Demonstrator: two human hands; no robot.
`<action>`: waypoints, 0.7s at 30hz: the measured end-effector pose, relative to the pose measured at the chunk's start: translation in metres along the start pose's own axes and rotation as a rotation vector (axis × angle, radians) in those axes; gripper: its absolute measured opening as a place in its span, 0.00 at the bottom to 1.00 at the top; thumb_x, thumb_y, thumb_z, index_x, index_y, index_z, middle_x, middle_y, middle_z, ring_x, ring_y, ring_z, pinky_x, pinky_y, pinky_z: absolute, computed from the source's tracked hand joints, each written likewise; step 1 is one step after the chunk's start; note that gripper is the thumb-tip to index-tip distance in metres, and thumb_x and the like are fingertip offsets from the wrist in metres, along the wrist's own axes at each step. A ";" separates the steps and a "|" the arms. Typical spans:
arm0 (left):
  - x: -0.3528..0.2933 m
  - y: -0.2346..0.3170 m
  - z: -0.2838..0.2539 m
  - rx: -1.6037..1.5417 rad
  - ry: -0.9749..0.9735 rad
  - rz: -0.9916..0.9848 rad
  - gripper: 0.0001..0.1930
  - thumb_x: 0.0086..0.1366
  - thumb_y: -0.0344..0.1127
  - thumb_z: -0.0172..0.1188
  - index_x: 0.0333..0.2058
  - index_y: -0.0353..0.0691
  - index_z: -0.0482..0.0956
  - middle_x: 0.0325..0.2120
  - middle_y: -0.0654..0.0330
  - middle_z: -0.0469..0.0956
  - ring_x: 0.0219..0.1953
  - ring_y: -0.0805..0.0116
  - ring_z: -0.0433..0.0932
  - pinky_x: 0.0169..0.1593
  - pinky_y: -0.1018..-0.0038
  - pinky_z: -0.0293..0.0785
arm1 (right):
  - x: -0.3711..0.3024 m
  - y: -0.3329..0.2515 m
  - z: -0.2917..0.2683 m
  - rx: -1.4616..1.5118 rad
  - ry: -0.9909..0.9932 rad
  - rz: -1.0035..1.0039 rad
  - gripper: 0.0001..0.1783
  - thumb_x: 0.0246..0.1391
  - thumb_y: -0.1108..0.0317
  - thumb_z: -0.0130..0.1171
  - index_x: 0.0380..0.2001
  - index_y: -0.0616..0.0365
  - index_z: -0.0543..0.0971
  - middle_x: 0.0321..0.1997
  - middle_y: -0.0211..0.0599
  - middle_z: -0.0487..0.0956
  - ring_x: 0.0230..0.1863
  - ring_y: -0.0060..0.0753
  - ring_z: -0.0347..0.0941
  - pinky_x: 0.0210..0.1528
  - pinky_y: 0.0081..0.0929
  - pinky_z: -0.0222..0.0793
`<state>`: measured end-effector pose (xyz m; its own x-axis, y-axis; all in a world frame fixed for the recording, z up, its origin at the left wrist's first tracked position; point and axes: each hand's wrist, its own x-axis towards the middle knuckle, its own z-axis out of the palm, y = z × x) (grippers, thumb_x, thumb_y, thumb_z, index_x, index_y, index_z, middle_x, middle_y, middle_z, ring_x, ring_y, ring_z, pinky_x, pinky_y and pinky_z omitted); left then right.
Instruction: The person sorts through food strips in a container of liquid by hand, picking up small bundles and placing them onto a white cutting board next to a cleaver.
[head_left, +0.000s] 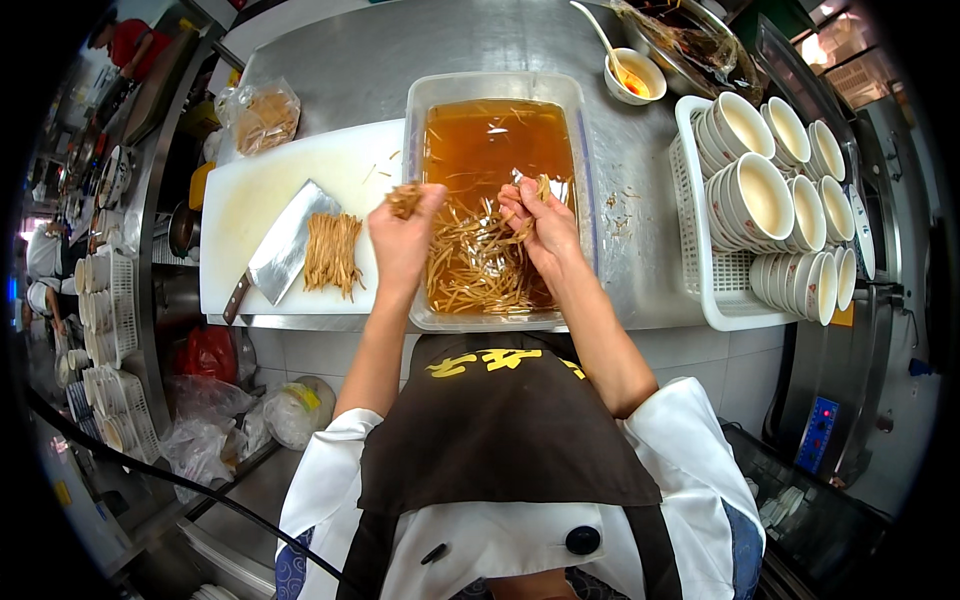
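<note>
My left hand (402,240) is closed on a clump of thin tan strands (404,199) that look like dried lily buds, over the left rim of a clear plastic tub (418,110). Above the tub's right side, my right hand (548,232) pinches a few more strands (543,187). Amber liquid (490,140) fills the tub, and many loose strands (480,270) float in its near half. To the left, a neat bundle of the strands (332,252) lies on a white cutting board (240,190) beside a cleaver (285,240).
A plastic bag of brown food (268,115) sits past the board. On the right, a white basket (690,200) holds stacked bowls (760,195). A small bowl with a spoon (635,77) and a large metal basin (700,40) stand at the far right. Other people work far left.
</note>
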<state>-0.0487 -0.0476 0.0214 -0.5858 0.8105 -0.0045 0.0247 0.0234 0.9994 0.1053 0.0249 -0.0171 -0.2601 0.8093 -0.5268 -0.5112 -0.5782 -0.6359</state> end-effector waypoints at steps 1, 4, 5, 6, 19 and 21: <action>-0.002 -0.001 0.004 0.016 -0.044 -0.032 0.07 0.56 0.32 0.62 0.29 0.34 0.79 0.18 0.66 0.75 0.18 0.84 0.66 0.20 0.86 0.60 | -0.004 -0.001 0.006 0.023 0.006 0.003 0.12 0.58 0.70 0.49 0.44 0.62 0.67 0.40 0.46 0.75 0.38 0.35 0.74 0.42 0.30 0.71; -0.011 -0.009 0.019 0.109 -0.135 0.017 0.07 0.55 0.31 0.62 0.28 0.32 0.80 0.20 0.63 0.78 0.21 0.80 0.72 0.26 0.82 0.67 | -0.011 0.002 0.016 0.050 -0.012 -0.021 0.12 0.58 0.70 0.48 0.44 0.62 0.66 0.39 0.45 0.75 0.38 0.34 0.74 0.42 0.29 0.71; -0.011 -0.009 0.021 0.195 -0.138 0.000 0.07 0.54 0.31 0.63 0.28 0.31 0.80 0.23 0.61 0.79 0.25 0.77 0.75 0.31 0.80 0.70 | -0.014 0.002 0.019 0.035 -0.022 -0.029 0.12 0.58 0.70 0.48 0.44 0.62 0.66 0.39 0.45 0.75 0.38 0.34 0.74 0.42 0.29 0.71; -0.012 -0.010 0.023 0.196 -0.128 -0.004 0.07 0.54 0.31 0.63 0.28 0.31 0.80 0.23 0.61 0.79 0.25 0.77 0.75 0.31 0.80 0.70 | -0.017 0.003 0.022 0.019 -0.032 -0.036 0.12 0.58 0.70 0.48 0.44 0.62 0.66 0.39 0.44 0.75 0.38 0.34 0.74 0.42 0.29 0.71; -0.010 -0.002 0.030 -0.302 0.022 -0.386 0.07 0.53 0.30 0.63 0.25 0.33 0.76 0.17 0.63 0.74 0.12 0.82 0.62 0.14 0.83 0.55 | -0.029 0.014 0.031 -0.304 -0.191 -0.424 0.14 0.56 0.70 0.51 0.45 0.64 0.67 0.40 0.43 0.77 0.41 0.29 0.73 0.48 0.26 0.67; -0.011 -0.003 0.030 -0.344 0.070 -0.360 0.06 0.54 0.29 0.62 0.26 0.33 0.76 0.17 0.62 0.74 0.12 0.82 0.62 0.15 0.83 0.56 | -0.024 0.015 0.030 -0.192 -0.173 -0.339 0.14 0.58 0.69 0.49 0.45 0.64 0.67 0.40 0.42 0.77 0.42 0.29 0.73 0.49 0.27 0.67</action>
<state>-0.0183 -0.0395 0.0176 -0.5613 0.7447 -0.3611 -0.4508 0.0908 0.8880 0.0795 -0.0001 0.0035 -0.2456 0.9528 -0.1782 -0.4338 -0.2724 -0.8588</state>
